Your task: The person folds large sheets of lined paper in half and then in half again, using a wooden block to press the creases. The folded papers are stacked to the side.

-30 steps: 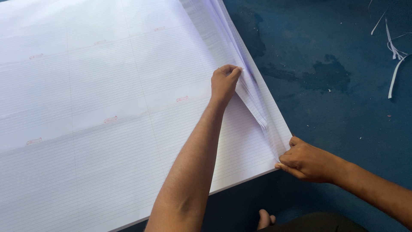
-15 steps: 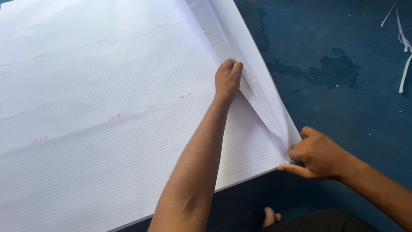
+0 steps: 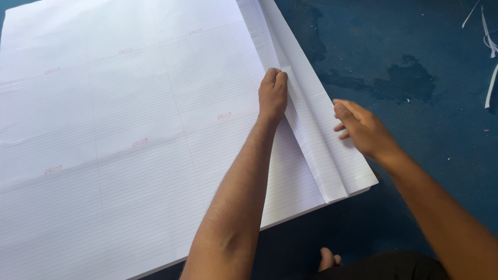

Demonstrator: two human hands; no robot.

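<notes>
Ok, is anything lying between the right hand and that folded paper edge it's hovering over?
Nothing visible does. The right hand hangs open just above the folded strip of lined paper along the stack's right edge, with only bare paper beneath it. The left hand pinches the fold farther up, clear of it.

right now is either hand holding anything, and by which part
Left hand pinches the lifted top sheet at its raised fold. Right hand is open over the sheet's edge, holding nothing.

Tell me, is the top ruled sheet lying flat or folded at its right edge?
Folded: the top sheet rises in a ridge along the right edge, pinched by the left hand.
</notes>
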